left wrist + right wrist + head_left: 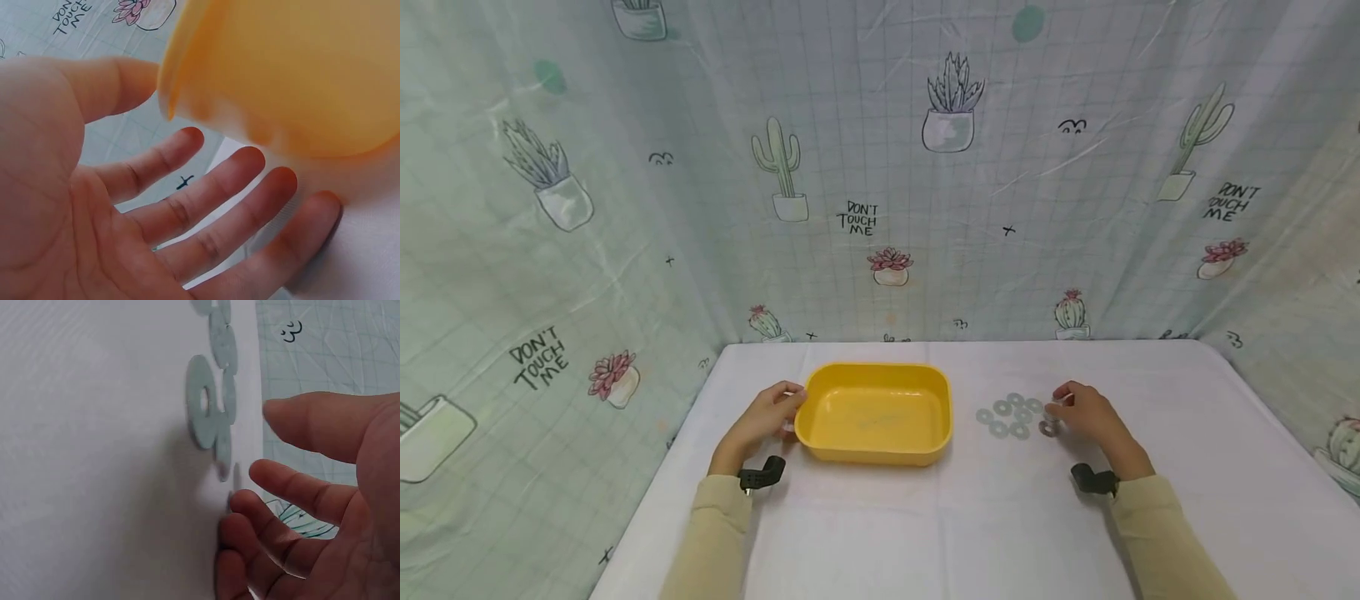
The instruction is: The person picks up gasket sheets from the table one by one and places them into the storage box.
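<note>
A yellow rectangular tray (872,457) lies on the white table. My left hand (766,417) is at its left end, where the thumb meets the rim in the left wrist view and the other fingers stretch under the tray's outer wall (281,81). Whether those fingertips touch it, I cannot tell. Right of the tray is a loose group of several flat grey washers (996,408). Beside their right edge, my right hand (1092,414) is held low with fingers loosely bent. Its thumb and fingers stand apart near the washers (194,381), and nothing shows between them.
The white-covered table (880,533) reaches back to a hanging cloth (850,108) printed with cacti, which also lines both sides. Each wrist wears a black camera mount, one on the left (763,473) and one on the right (1093,480).
</note>
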The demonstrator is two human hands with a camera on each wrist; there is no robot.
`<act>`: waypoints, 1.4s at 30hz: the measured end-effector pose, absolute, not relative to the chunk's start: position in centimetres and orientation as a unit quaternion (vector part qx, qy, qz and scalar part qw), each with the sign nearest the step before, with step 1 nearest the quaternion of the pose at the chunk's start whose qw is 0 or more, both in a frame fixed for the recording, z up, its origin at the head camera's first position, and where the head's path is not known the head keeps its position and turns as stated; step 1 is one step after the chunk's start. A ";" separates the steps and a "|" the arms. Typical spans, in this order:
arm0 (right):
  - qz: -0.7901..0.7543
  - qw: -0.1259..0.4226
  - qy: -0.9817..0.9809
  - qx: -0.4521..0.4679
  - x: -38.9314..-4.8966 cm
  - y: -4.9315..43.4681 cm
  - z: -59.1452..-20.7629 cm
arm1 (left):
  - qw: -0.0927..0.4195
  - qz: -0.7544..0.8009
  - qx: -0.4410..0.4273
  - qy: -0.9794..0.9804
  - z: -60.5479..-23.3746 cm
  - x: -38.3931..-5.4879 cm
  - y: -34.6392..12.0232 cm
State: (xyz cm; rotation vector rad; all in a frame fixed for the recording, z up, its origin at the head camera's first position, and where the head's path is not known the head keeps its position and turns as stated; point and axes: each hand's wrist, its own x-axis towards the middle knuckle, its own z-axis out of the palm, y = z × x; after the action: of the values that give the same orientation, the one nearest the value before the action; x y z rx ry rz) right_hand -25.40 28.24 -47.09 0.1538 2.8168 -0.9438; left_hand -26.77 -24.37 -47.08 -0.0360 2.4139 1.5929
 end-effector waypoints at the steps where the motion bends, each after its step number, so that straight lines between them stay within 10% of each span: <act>1: -0.315 0.090 0.943 0.060 -25.4 28.3 -47.2 | 0.130 0.550 -0.010 0.825 -47.2 -26.7 -24.4; 42: -0.304 0.100 0.944 0.078 -25.8 28.1 -47.9 | 0.165 0.585 -0.007 0.794 -47.7 -26.2 -24.0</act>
State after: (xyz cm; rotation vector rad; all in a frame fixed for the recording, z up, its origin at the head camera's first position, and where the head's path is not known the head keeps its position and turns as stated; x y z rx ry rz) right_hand -25.79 28.08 -47.88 0.2318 2.7919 -0.8973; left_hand -26.16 -24.00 -47.71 -0.0210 2.2611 1.6677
